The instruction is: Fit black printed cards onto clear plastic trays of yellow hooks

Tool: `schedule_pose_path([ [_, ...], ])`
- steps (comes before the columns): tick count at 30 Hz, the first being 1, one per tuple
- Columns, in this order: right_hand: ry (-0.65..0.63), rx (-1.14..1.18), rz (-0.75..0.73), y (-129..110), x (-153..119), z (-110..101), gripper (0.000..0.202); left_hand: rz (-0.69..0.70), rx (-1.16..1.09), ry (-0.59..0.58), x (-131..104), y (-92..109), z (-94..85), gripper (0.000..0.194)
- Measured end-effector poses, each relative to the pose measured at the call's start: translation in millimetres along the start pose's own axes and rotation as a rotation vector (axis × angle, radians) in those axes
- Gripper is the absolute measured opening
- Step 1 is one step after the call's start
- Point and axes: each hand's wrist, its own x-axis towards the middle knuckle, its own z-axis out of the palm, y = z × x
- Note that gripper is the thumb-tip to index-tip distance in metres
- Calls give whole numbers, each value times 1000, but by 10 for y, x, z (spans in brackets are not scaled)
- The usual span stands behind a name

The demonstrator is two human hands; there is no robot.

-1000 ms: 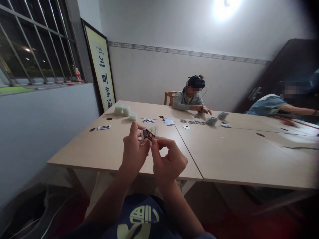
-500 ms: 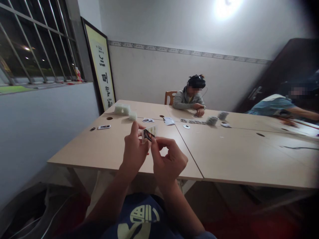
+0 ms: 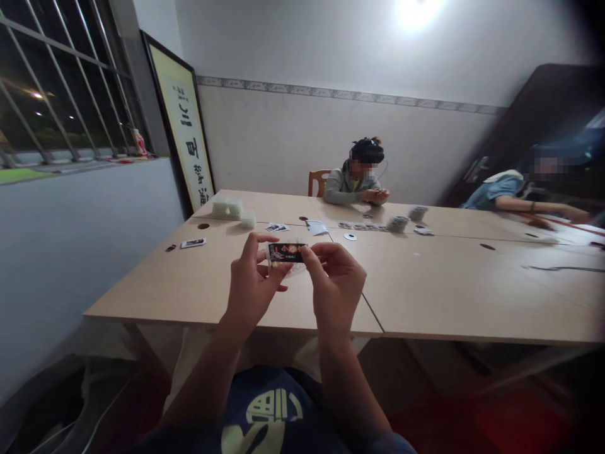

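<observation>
Above the table's near part, my left hand (image 3: 253, 277) grips a small clear plastic case (image 3: 297, 270) between thumb and fingers. Against the case lies a black printed card (image 3: 289, 253) with red and white lettering. The thumb and fingers of my right hand (image 3: 333, 277) pinch the card's right end. Whether the card is inside the case or only on it, I cannot tell. Beyond my hands, some printed cards (image 3: 276, 227) and a white paper packet (image 3: 316, 227) lie on the table.
Stacks of clear cases (image 3: 227, 209) stand at the far left of the table (image 3: 155, 284). A white-edged phone-like object (image 3: 193, 243) lies nearer. Across the table sits a person (image 3: 350, 183) near grey stacks (image 3: 397, 223). Another person (image 3: 505, 189) leans in at the right.
My right hand has moved right and up with the card's end, and the card now lies nearly level. The person opposite has raised their hands from the table. My view has shifted slightly.
</observation>
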Motion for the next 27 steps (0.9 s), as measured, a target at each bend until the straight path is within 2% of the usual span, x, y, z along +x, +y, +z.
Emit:
schedule_pose_path([
  [7, -49, 73, 31, 5, 72, -69, 13, -21, -93, 9, -52, 113, 39, 51],
  [11, -73, 144, 68, -17, 94, -80, 11, -34, -134, -40, -61, 168, 18, 55],
  [17, -78, 216, 52, -72, 71, -74, 10, -3, -203, -70, -99, 201, -66, 37],
  [27, -65, 291, 28, -100, 25, -13, 16, 26, -200, -32, -190, 278, -111, 27],
])
